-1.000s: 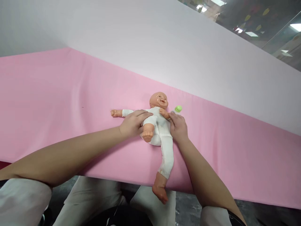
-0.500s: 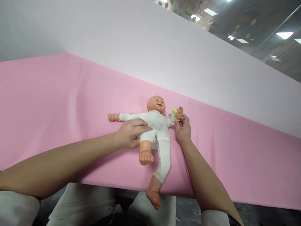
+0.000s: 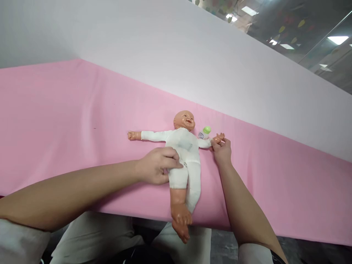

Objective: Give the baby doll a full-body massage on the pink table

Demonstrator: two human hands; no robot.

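Observation:
A baby doll [image 3: 180, 141] with a bald head and a white cloth body lies on its back on the pink cover, feet toward me. My left hand [image 3: 158, 165] is closed around its hip and upper thigh on the left, thumb side on top. With fingers pinched on the doll's forearm near the wrist, my right hand [image 3: 222, 151] has that arm stretched out to the right. The doll's other arm lies straight out to the left. Its feet overlap at the table's front edge. Behind the right-hand arm is a small bottle [image 3: 205, 132] with a green cap and a printed label.
The pink cover [image 3: 286, 183] spreads over the table on both sides. A white wall [image 3: 137, 40] runs along the back edge, with a glass pane [image 3: 280, 29] at the upper right. My legs [image 3: 96, 238] are below the front edge.
My right hand has moved the doll's arm outward and down, uncovering more of the bottle. The leg by my left hand has come down straighter, its foot now over the other foot.

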